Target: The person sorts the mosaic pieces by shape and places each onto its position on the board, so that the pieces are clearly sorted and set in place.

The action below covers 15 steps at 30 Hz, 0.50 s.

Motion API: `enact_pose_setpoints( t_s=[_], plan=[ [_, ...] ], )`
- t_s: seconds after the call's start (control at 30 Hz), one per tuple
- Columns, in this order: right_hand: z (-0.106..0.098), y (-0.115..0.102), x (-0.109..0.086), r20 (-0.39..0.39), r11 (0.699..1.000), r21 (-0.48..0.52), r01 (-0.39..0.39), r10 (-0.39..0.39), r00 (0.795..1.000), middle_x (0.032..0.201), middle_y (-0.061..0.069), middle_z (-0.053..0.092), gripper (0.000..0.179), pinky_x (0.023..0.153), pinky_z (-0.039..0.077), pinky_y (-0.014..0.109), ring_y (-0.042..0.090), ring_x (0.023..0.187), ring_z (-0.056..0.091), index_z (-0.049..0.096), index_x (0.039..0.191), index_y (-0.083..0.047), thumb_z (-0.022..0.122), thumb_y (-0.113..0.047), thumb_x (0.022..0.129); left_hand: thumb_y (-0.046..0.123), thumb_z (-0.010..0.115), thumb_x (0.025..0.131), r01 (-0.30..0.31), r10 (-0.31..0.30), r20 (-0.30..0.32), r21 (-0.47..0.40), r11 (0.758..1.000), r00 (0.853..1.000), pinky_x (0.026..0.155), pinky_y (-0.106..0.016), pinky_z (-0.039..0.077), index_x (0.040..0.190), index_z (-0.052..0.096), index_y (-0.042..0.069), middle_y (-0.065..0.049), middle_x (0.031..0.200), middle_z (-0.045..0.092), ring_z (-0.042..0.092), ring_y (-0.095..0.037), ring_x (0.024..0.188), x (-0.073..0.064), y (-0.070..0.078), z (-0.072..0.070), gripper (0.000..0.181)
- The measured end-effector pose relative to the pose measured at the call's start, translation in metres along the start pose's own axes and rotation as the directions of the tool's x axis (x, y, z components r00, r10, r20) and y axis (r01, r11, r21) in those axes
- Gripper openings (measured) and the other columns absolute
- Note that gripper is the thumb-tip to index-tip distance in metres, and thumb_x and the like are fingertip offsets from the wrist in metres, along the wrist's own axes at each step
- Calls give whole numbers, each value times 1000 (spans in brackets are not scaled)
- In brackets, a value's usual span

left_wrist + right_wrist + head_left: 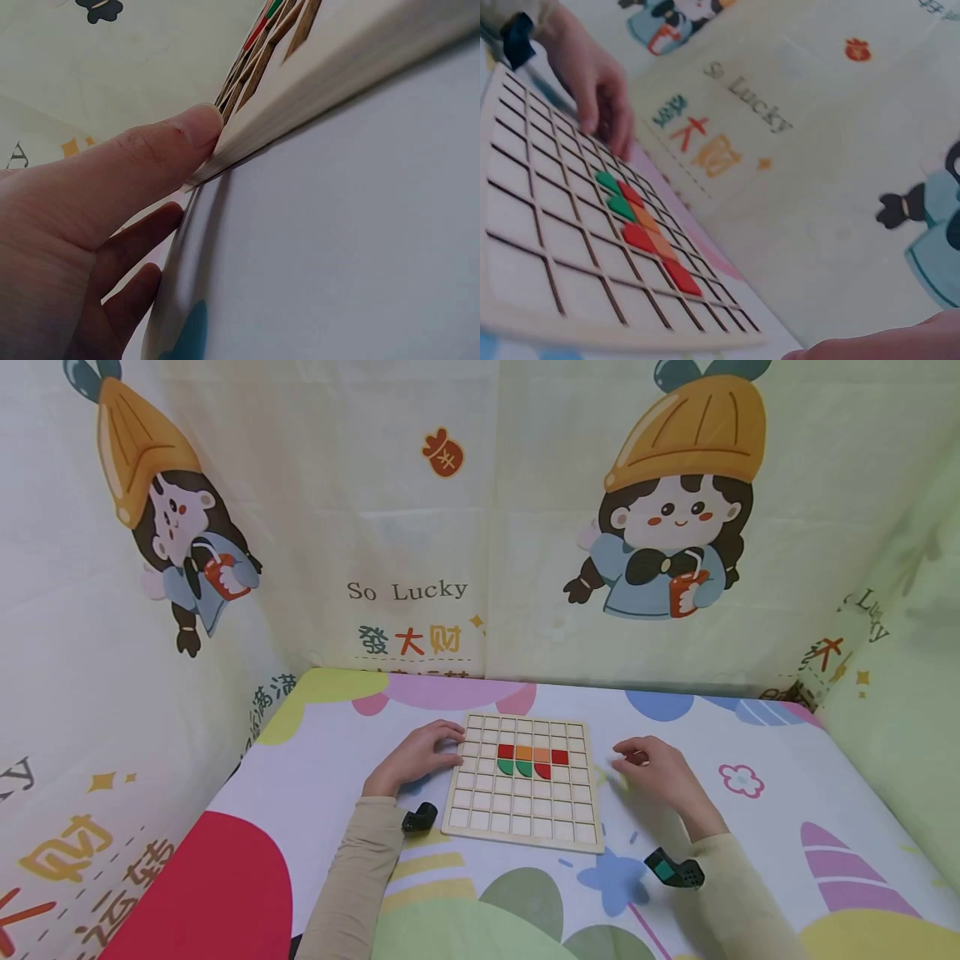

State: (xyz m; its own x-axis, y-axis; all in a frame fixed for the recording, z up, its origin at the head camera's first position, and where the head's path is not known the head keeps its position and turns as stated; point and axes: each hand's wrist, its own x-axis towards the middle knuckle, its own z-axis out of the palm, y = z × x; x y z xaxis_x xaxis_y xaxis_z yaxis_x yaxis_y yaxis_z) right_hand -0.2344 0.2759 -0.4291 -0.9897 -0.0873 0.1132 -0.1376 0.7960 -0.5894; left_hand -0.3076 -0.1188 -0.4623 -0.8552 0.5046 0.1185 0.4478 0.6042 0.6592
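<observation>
A square wooden grid board [522, 822] lies flat on the table. Two red squares [559, 757] and two orange squares [523, 752] form a row in its cells. Just under that row sit two green quarter-round pieces [524, 768] and one red quarter-round piece [542, 771]. My left hand [416, 755] rests at the board's left edge, its thumb [176, 135] touching the rim and its fingers loosely bent. Right of the board, my right hand [660, 774] hovers with loosely curled fingers and no object showing in it; only part of it enters the right wrist view.
A printed cloth with colourful shapes covers the table [750, 827]. Cream curtains [525, 527] with cartoon figures stand behind it and along both sides. Each wrist wears a dark strap [675, 870] with a small device.
</observation>
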Motion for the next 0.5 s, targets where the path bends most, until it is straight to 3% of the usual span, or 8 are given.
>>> enact_pose_setpoints(
  t_s=[0.13, 0.3, 0.5],
  plan=[
    [-13, 17, -3, 19, 996, -10, -85, 85, 996, 114, 19, 63, 37, 81, 51, 44, 32, 99, 60, 65, 120, 0, 70, -21, 90, 19, 76, 86, -2, 2, -1, -2, 1000, 1000, 110, -39, 38, 120, 68, 4, -5, 131, 59, 50, -24, 127, 0, 0, 0, 38],
    [-20, 30, -4, 85, 976, -14, -216, 216, 973, 122, 24, 57, 47, 85, 52, 49, 36, 105, 54, 57, 129, 3, 68, -24, 92, 20, 76, 86, -9, 9, 0, 0, 1000, 1000, 110, -39, 38, 120, 68, 5, -4, 131, 59, 50, -24, 127, 0, -1, 0, 38],
    [-15, 36, 0, 97, 980, -63, -189, 194, 976, 114, 26, 59, 49, 87, 51, 51, 37, 99, 54, 57, 127, 7, 72, -19, 88, 21, 76, 87, -11, 11, 0, -3, 1000, 1000, 111, -40, 38, 120, 68, 5, -4, 131, 58, 50, -24, 128, 0, -2, 0, 38]
  ],
)
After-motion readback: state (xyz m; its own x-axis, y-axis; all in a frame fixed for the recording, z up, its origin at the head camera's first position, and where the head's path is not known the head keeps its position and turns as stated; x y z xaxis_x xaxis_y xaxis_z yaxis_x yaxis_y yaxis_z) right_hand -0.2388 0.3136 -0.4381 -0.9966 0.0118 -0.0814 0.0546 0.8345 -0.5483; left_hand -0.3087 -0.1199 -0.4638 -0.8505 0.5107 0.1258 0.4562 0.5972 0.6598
